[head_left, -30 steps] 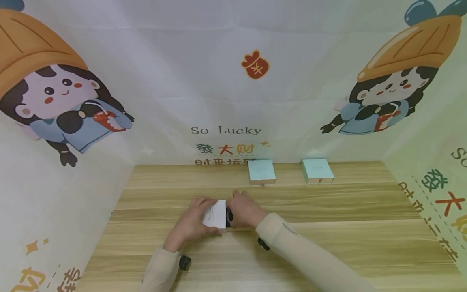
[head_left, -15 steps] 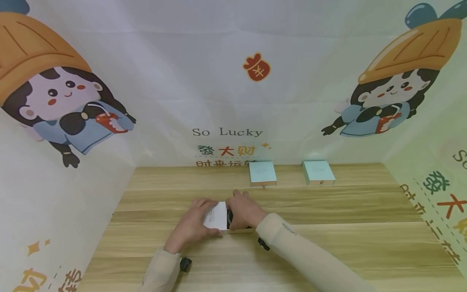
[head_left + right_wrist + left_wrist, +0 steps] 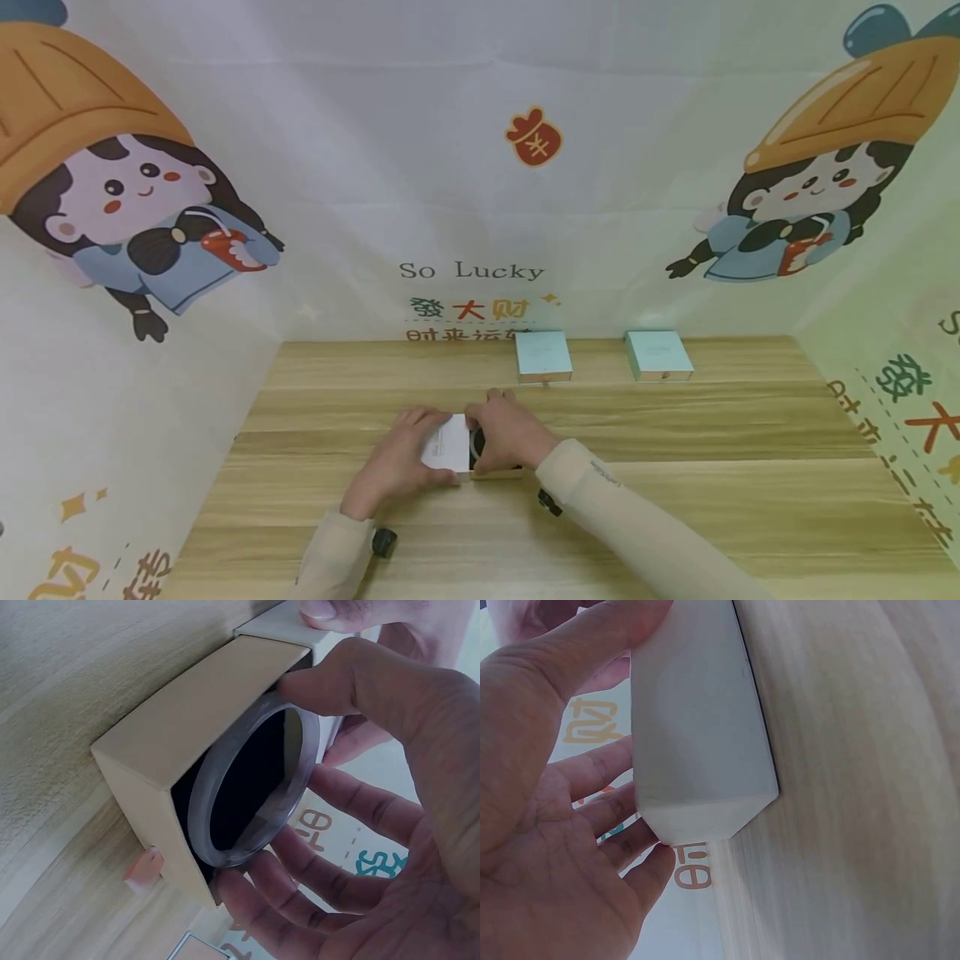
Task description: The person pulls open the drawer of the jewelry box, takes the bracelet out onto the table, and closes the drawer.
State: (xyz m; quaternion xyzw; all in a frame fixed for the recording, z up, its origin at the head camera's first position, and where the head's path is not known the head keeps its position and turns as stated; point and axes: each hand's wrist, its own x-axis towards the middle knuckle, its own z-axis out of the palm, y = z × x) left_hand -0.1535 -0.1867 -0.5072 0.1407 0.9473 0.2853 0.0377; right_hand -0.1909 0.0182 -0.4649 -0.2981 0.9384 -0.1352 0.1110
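A small drawer box stands on the table, its white sleeve [image 3: 448, 446] on the left and its beige drawer [image 3: 202, 705] pulled out to the right. My left hand [image 3: 399, 458] grips the sleeve, thumb on the near side and fingers across the far side. A translucent pale bangle [image 3: 201, 802] sits tilted at the drawer's black-lined opening, partly raised from it. With thumb and fingertips at its rim, my right hand [image 3: 512, 433] holds the bangle. A pinkish pull tab [image 3: 142, 868] sticks out from the drawer's end. In the head view my right hand hides most of the drawer.
Two pale-turquoise boxes, one behind the right hand [image 3: 543, 354] and another farther right [image 3: 658, 354], stand at the back of the wooden table [image 3: 675, 425]. A printed cloth [image 3: 390, 167] hangs behind and along both sides.
The head view has shifted slightly. Both hands stay at the same box, and a little more of the black drawer lining and the bangle shows beside the right hand.
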